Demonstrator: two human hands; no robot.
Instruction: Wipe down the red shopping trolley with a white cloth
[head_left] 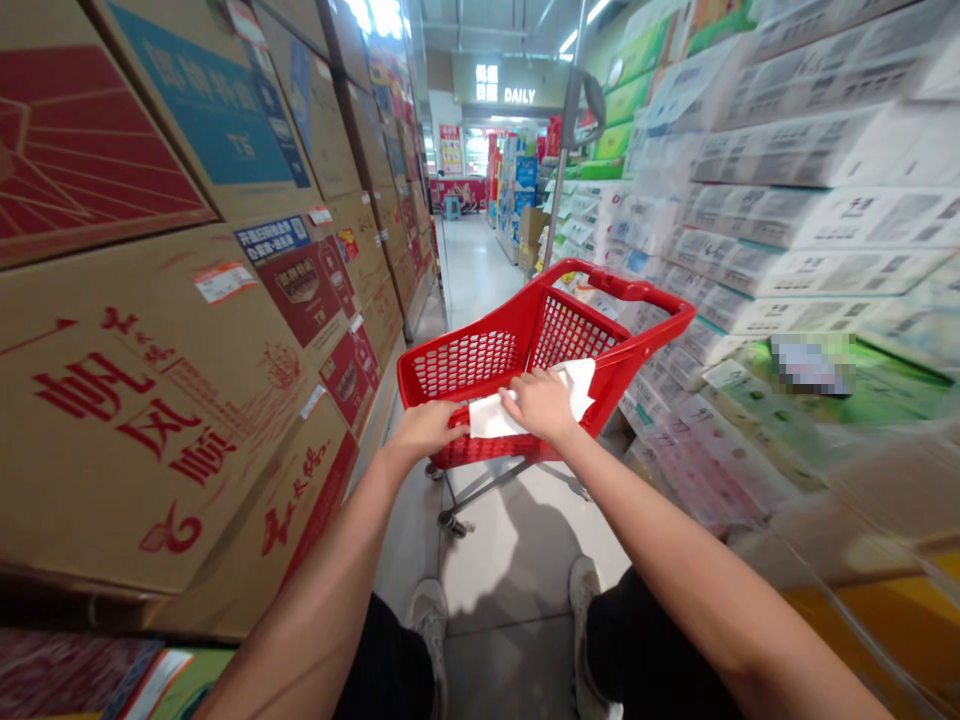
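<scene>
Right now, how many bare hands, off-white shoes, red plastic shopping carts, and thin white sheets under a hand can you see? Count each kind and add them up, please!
Bare hands: 2, the left hand and the right hand
Off-white shoes: 2, the left shoe and the right shoe
Red plastic shopping cart: 1
Thin white sheet: 1
Total: 6

Cardboard boxes [187,350] stand stacked along the left; blurred packs [757,225], probably tissues, fill the right. Farther off are a blue stool [451,208] and a lit DAILY sign [517,96].
</scene>
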